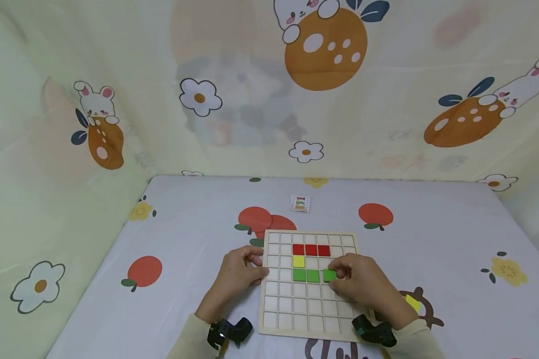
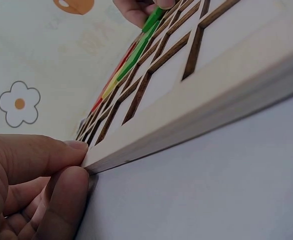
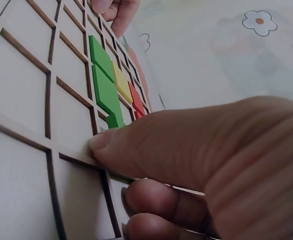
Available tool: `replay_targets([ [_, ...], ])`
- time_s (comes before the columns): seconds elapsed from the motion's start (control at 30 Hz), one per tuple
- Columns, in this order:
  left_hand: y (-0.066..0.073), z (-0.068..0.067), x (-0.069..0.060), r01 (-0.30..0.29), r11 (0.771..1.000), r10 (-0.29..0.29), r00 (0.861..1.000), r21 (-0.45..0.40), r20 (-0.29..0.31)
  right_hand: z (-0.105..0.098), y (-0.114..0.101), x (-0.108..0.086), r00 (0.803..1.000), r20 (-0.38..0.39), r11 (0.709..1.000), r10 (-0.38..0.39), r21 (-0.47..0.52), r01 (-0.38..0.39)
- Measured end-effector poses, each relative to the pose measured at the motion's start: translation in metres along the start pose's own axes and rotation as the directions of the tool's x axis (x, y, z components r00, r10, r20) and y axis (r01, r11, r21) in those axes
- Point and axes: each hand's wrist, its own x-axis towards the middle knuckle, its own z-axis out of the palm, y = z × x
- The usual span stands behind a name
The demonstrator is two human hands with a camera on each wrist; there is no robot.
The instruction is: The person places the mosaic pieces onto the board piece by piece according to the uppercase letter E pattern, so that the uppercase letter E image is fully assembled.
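Green tile is pinched in the right grip.

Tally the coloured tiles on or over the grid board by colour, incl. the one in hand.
Red tiles: 3
Yellow tile: 1
Green tiles: 3 (one of them pinched by the right hand)
Total: 7
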Motion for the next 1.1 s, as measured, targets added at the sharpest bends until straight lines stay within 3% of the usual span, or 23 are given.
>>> replay_targets([
  [0.93,-0.0005,0.0010,-0.0004,-0.012,1.000,0.012,1.000,-0.022,0.004,0.0045,-0.0038,-0.0015,0.999,0.000,0.999,0.040,-0.020,-0.040],
  [1.1,-0.0006,0.0004,0.0000,-0.010,1.000,0.010,1.000,-0.019,0.003,-0.0013,-0.0030,-0.0042,1.000,-0.008,1.000,-0.004,0.002,0.004],
])
